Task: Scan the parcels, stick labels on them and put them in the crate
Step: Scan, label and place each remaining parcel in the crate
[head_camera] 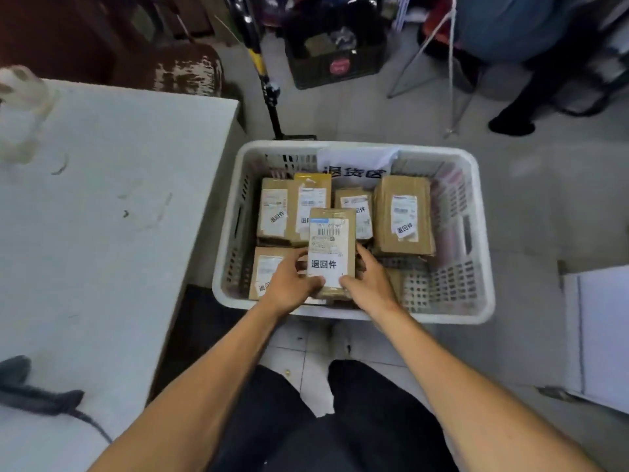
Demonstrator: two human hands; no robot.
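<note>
A brown cardboard parcel (332,240) with a shipping label and a white sticker is held over the white plastic crate (354,316). My left hand (291,284) grips its left edge and my right hand (369,279) grips its right edge. Several other labelled parcels (403,216) lie inside the crate, along its back and left side. The parcel in my hands hides part of those below it.
A white table (102,216) stands to the left, with a dark scanner and cable (41,396) at its near corner. A white board (599,335) lies on the floor to the right. A dark crate (335,63), a stand and a person's legs (517,114) are behind.
</note>
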